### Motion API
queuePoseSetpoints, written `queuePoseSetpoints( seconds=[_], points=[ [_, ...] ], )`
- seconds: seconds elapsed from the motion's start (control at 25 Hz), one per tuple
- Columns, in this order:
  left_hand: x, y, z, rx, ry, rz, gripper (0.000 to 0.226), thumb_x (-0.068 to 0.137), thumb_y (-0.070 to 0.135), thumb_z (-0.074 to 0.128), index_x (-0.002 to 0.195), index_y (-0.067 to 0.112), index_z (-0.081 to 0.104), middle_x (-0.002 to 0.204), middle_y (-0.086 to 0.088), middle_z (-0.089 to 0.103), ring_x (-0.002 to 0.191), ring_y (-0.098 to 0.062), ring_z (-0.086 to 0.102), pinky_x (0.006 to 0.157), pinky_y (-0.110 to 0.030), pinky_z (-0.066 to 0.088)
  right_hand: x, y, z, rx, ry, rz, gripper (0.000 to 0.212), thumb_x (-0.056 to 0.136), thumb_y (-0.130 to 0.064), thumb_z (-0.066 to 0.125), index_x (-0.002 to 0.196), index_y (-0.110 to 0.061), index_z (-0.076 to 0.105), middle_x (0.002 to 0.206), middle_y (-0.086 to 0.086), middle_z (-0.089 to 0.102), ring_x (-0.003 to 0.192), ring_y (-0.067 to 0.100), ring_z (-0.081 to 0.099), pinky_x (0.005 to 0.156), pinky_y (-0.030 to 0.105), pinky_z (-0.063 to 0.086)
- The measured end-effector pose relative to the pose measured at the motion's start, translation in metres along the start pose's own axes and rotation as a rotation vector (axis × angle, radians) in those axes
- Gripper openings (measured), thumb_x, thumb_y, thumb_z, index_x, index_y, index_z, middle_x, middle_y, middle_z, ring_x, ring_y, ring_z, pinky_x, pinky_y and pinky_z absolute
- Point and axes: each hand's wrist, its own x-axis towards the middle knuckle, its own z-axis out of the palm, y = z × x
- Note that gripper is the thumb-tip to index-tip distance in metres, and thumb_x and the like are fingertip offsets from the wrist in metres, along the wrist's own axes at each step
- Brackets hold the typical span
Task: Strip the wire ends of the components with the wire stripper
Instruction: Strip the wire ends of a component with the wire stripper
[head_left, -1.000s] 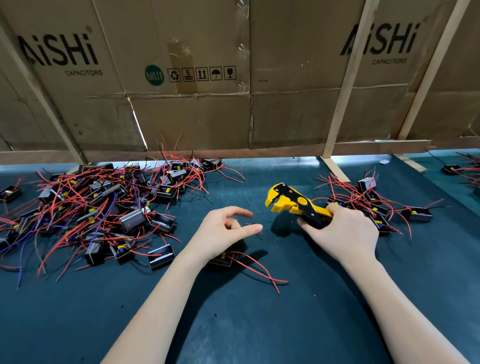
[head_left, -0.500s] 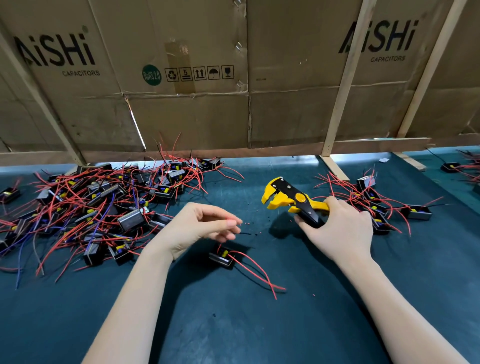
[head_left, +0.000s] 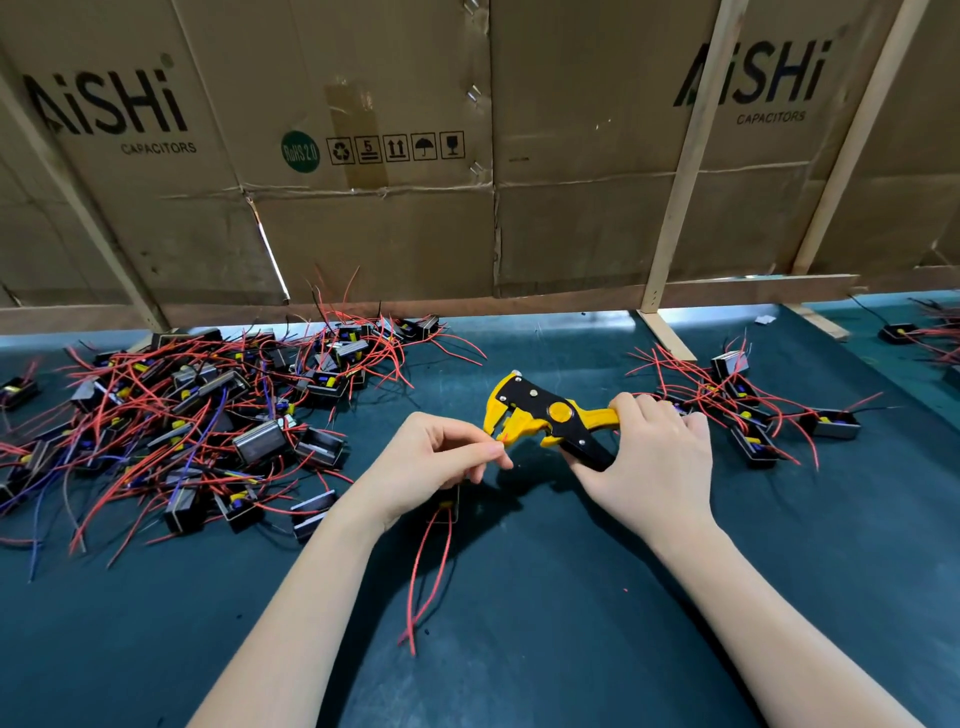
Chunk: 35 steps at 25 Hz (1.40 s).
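My right hand (head_left: 652, 457) grips the handles of the yellow and black wire stripper (head_left: 540, 413), whose jaws point left. My left hand (head_left: 441, 460) pinches the end of a red wire between thumb and fingers and holds it at the stripper's jaws. The component (head_left: 448, 506) hangs below my left hand, mostly hidden by it, and its other red wires (head_left: 428, 577) trail down toward me over the dark green table (head_left: 519, 649).
A big pile of black components with red and blue wires (head_left: 171, 431) covers the left of the table. A smaller heap (head_left: 748, 410) lies at the right, behind my right hand. Cardboard sheets on wooden slats (head_left: 670, 208) wall off the back.
My left hand picked the component up off the table and brought a wire end to the stripper's jaws. The right hand turned the stripper slightly toward it.
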Motion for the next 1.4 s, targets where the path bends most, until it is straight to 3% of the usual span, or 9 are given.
queuePoseSetpoints(
  seconds=[0.2,0.4,0.68,1.08,1.28,1.4],
  points=[
    [0.0025,0.0009,-0.0031,0.032,0.061,0.016,0.024,0.094,0.012,0.061,0.075,0.006,0.074,0.052,0.007,0.045,0.047,-0.001,0.035,0.048,-0.008,0.028,0.0020,0.0027,-0.0012,0.009,0.014,0.003,0.056,0.064,-0.057,0.079,0.084,-0.009,0.058,0.078,0.004,0.061,0.075,0.030,0.057,0.070,0.039,0.026],
    [0.0028,-0.0003,-0.0012,0.044,0.072,0.046,0.024,0.095,0.012,0.061,0.075,0.006,0.074,0.054,0.007,0.043,0.054,-0.006,0.037,0.054,-0.010,0.031,0.0025,0.0027,-0.0020,0.028,0.018,0.000,0.053,0.064,-0.054,0.080,0.082,-0.010,0.058,0.076,0.004,0.061,0.072,0.030,0.057,0.070,0.039,0.027],
    [0.0013,-0.0012,-0.0013,0.018,0.043,-0.004,0.025,0.096,0.017,0.060,0.078,0.008,0.074,0.055,0.007,0.043,0.048,-0.003,0.033,0.047,-0.011,0.026,0.0026,0.0035,-0.0024,0.027,0.059,-0.024,0.050,0.063,-0.051,0.082,0.077,-0.009,0.058,0.070,0.004,0.060,0.065,0.030,0.057,0.068,0.039,0.030],
    [0.0010,0.0012,-0.0012,-0.028,0.006,-0.042,0.025,0.098,0.017,0.058,0.083,0.005,0.073,0.056,0.005,0.046,0.045,-0.005,0.027,0.044,-0.012,0.021,0.0034,0.0035,-0.0030,0.010,0.113,-0.052,0.047,0.071,-0.057,0.061,0.072,-0.010,0.057,0.065,0.004,0.059,0.062,0.030,0.056,0.066,0.037,0.031],
    [0.0009,0.0024,-0.0013,-0.026,0.012,-0.055,0.024,0.097,0.016,0.059,0.083,0.003,0.073,0.056,0.003,0.046,0.044,-0.005,0.028,0.044,-0.012,0.021,0.0034,0.0034,-0.0027,0.004,0.097,-0.047,0.048,0.069,-0.057,0.065,0.069,-0.010,0.058,0.062,0.004,0.058,0.057,0.030,0.055,0.064,0.037,0.030],
    [-0.0003,0.0023,-0.0014,-0.031,0.009,-0.058,0.024,0.097,0.015,0.059,0.084,0.001,0.073,0.055,0.004,0.046,0.043,-0.004,0.029,0.043,-0.011,0.021,0.0023,0.0042,-0.0014,0.010,0.049,-0.041,0.049,0.067,-0.055,0.076,0.067,-0.010,0.057,0.059,0.004,0.058,0.055,0.030,0.056,0.064,0.036,0.034]
  ],
)
